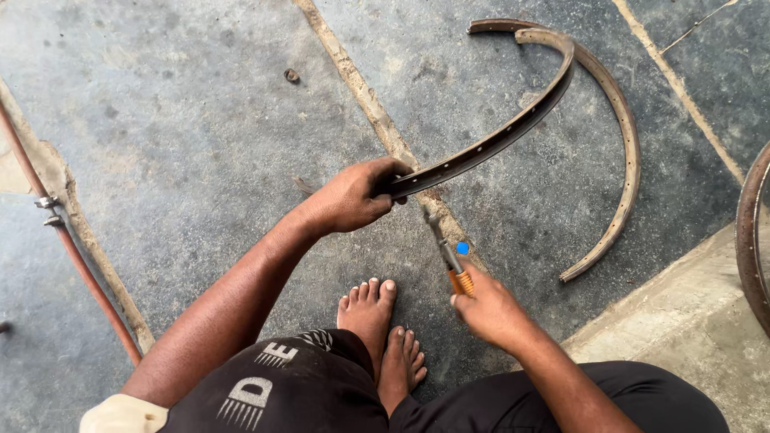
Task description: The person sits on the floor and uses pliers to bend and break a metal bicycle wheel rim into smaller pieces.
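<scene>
Fingers of the left hand (353, 196) are wrapped tight around the near end of a curved piece of rusty bicycle rim (497, 132), which rises from the fist toward one o'clock and arcs up to the top of the view. Fingers of the right hand (491, 309) are closed around the orange-gripped handle of a pair of pliers (446, 248), whose dark metal nose points toward eleven o'clock and meets the rim just beside the left fist.

From the head camera, a second cut rim piece (622, 152) lies flat on the stone floor (184, 120) at two o'clock, its upper end overlapping the held piece. Part of another rusty wheel rim (750, 232) shows at the right edge, at three o'clock. A reddish hose (72, 248) with a metal clamp runs along the left edge, from nine toward seven o'clock. A small round washer-like bit (292, 76) sits on the floor at eleven o'clock, well apart from the hands. Bare feet (381, 333) rest at six o'clock, just beside the right hand. Open floor spreads widest toward ten o'clock. Dark shorts at the bottom edge carry pale block lettering.
</scene>
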